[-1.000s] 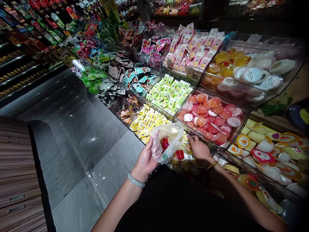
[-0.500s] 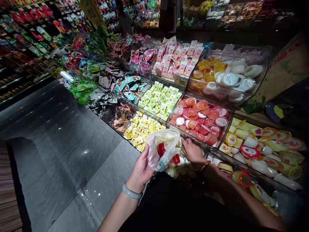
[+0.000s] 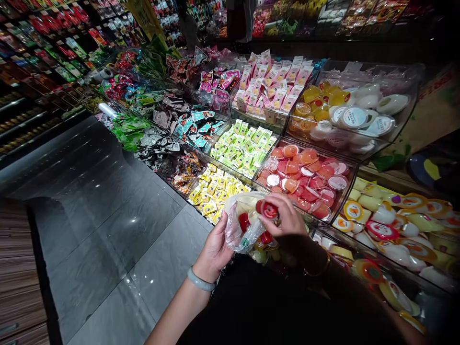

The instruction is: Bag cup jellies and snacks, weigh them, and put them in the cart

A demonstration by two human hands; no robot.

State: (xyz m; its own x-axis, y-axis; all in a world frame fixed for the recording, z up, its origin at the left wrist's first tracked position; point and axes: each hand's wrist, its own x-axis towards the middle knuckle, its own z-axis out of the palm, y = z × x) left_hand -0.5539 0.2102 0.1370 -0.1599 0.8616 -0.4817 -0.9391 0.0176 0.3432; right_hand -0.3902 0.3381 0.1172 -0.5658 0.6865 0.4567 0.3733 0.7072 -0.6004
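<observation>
My left hand (image 3: 217, 244) is closed on the side of a clear plastic bag (image 3: 235, 235), whose mouth faces up. Red jelly cups (image 3: 244, 222) show inside it through the film. Between the thumb and fingers of my right hand (image 3: 287, 218) is a small red jelly cup (image 3: 269, 210), held at the bag's right rim. Below the bag lies a bin of mixed jelly cups, partly hidden by my hands. Just beyond are yellow packets (image 3: 215, 191) and a bin of pink-red jelly cups (image 3: 305, 175).
Green packets (image 3: 244, 146), pink packets (image 3: 273, 84) and a clear bin of large white and yellow cups (image 3: 354, 108) stand farther back. More jelly cups (image 3: 384, 215) fill bins on the right. Grey tiled floor (image 3: 118, 249) lies left. A person (image 3: 240, 21) stands at the back.
My right hand has come up from beside the bag to its rim, and a red jelly cup now shows in its fingers. The left hand keeps hold of the bag.
</observation>
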